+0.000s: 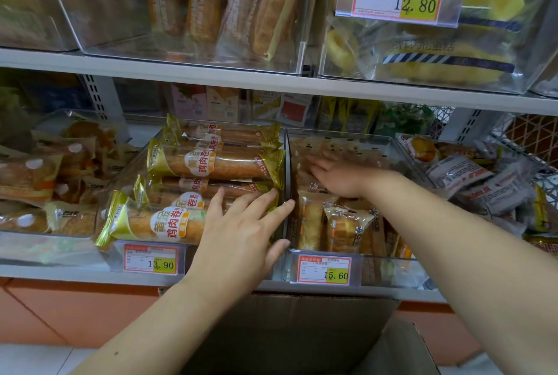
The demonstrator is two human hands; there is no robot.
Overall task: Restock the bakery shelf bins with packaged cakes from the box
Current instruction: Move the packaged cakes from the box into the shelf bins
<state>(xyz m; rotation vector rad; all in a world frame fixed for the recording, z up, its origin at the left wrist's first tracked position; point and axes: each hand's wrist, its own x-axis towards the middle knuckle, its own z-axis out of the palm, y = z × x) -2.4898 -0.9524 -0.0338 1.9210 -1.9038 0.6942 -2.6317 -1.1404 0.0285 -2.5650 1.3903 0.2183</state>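
My left hand (241,232) lies flat with straight fingers on the gold-wrapped roll packs (193,169) in the left clear bin (120,250), its fingertips at the divider between bins. My right hand (338,175) reaches into the right clear bin (392,266), fingers spread and pressing down on the packaged cakes (341,226) stacked there. Neither hand grips a pack. The cardboard box (302,332) stands open below the shelf, its inside dark and its contents hidden.
Price tags 13.90 (151,260) and 15.60 (324,273) hang on the bin fronts. More bins of wrapped bread sit left (39,181) and right (483,181). An upper shelf (241,78) carries clear bins of pastries overhead.
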